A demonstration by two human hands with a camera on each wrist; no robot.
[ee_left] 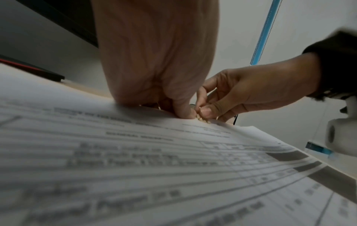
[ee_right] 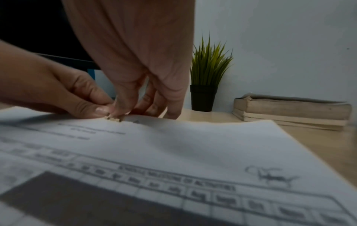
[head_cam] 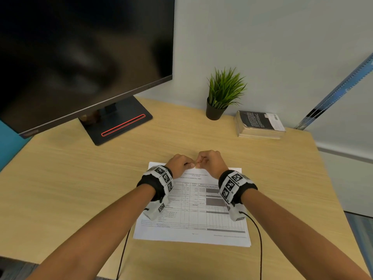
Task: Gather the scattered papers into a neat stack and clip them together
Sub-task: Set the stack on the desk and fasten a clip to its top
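Observation:
A stack of printed papers lies squared on the wooden desk in front of me. Both hands meet at the middle of its far edge. My left hand pinches that edge of the papers, thumb on top. My right hand pinches a small gold paper clip against the same edge, right beside the left thumb. The right wrist view has the clip sitting on the edge of the papers, partly hidden by the fingertips. The sheets bow up slightly there.
A dark monitor on its stand fills the back left. A potted plant and a pile of books stand at the back right. The desk's right edge is near. Wrist-camera cables hang off the front.

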